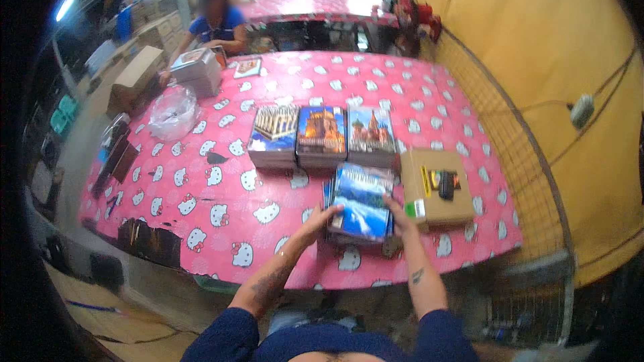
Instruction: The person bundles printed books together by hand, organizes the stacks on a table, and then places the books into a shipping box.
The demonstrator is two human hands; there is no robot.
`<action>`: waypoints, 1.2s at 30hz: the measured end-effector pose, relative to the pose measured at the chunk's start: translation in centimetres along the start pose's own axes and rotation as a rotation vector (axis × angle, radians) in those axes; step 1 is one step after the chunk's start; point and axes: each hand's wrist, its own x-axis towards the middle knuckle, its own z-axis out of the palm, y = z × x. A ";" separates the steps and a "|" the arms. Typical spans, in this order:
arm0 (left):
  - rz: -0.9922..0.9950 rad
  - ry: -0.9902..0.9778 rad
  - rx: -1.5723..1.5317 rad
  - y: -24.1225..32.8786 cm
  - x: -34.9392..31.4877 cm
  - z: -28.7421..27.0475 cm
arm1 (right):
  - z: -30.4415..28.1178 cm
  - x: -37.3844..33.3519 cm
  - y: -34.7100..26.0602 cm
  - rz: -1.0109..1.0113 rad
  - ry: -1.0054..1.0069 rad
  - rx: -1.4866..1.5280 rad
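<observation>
- Dark navy top at six o'clock, with a curved neckline.
- Left sleeve at seven o'clock, right sleeve at five: plain, the same navy, ending around the elbows.
- Left forearm: broad dark tattoo, design blurred.
- Right forearm: smaller dark tattoo.
- Both hands ungloved.

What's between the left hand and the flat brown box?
In the head view, the blue-covered stack and right hand lie between the left hand and flat brown box.
</observation>
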 end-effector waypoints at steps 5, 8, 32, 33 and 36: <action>-0.005 -0.025 -0.260 0.1 0.8 -0.2 | 3.4 -0.9 -2.4 0.060 -0.153 0.072; 0.042 -0.050 -0.338 2.5 -0.7 2.8 | 3.1 -0.2 -2.5 0.053 -0.181 0.007; 0.032 -0.050 -0.300 3.5 4.6 7.3 | -2.4 1.2 -3.4 -0.093 -0.042 0.105; 0.020 0.006 -0.294 3.9 4.2 7.7 | -2.7 1.7 -3.3 -0.088 -0.039 0.101; 0.087 0.037 -0.285 2.0 5.3 6.0 | -0.9 2.0 -4.3 -0.059 -0.118 0.072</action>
